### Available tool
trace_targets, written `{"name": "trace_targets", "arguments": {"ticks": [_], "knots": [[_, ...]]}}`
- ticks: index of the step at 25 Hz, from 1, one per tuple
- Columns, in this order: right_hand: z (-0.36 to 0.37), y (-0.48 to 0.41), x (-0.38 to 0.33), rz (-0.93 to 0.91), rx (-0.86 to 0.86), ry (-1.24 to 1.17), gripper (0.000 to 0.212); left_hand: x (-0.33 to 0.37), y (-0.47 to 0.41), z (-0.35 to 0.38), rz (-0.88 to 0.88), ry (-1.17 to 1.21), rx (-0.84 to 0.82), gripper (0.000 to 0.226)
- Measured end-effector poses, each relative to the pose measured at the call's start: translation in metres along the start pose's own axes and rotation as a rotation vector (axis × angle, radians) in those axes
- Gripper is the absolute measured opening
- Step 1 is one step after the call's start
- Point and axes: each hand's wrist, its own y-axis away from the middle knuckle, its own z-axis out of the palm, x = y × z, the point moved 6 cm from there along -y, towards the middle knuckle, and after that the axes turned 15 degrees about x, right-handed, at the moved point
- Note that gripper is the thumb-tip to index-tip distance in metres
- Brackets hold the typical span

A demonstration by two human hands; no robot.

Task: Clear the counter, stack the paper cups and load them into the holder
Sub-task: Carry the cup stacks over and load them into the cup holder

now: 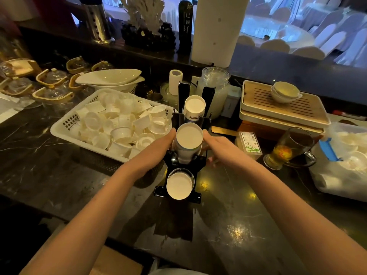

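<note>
A black cup holder (198, 161) stands on the dark marble counter at centre, with three slots in a row. A stack of white paper cups (189, 138) sits upside down in the middle slot. My left hand (158, 147) presses its left side and my right hand (215, 144) its right side, both wrapped around it. Another cup stack (194, 107) fills the far slot, and a third cup stack (179, 186) fills the near slot. Each stack shows its white bottom to the camera.
A white plastic basket (65, 124) heaped with small white cups sits to the left. A glass mug of tea (288, 149) and a small box (249, 142) stand to the right, near a wooden tea tray (282, 108) and a clear tub (337, 169).
</note>
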Motion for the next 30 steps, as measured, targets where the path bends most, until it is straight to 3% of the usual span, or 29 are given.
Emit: {"name": "trace_targets", "arguments": {"ticks": [2, 5, 7, 10, 18, 25, 30], "knots": [[-0.018, 0.017, -0.020, -0.300, 0.119, -0.024, 0.049, 0.011, 0.015, -0.007, 0.257, -0.112, 0.099, 0.048], [-0.037, 0.040, -0.043, -0.635, 0.303, -0.068, 0.057, 0.030, 0.034, -0.016, 0.541, -0.062, 0.232, 0.058], [-0.032, 0.041, -0.047, -0.771, 0.314, -0.013, 0.062, 0.045, 0.039, -0.015, 0.721, -0.104, 0.298, 0.058], [-0.012, 0.035, -0.041, -0.875, 0.246, 0.067, 0.060, 0.046, 0.035, -0.008, 0.804, -0.156, 0.331, 0.053], [0.003, 0.025, -0.030, -0.842, 0.355, -0.022, 0.053, 0.035, 0.021, -0.005, 0.728, -0.025, 0.370, 0.048], [0.002, 0.034, -0.027, -0.676, 0.319, -0.155, 0.063, 0.038, 0.027, -0.002, 0.689, -0.010, 0.321, 0.048], [0.000, 0.048, -0.018, -0.548, 0.312, -0.120, 0.066, 0.036, 0.042, -0.002, 0.660, -0.025, 0.283, 0.056]]}}
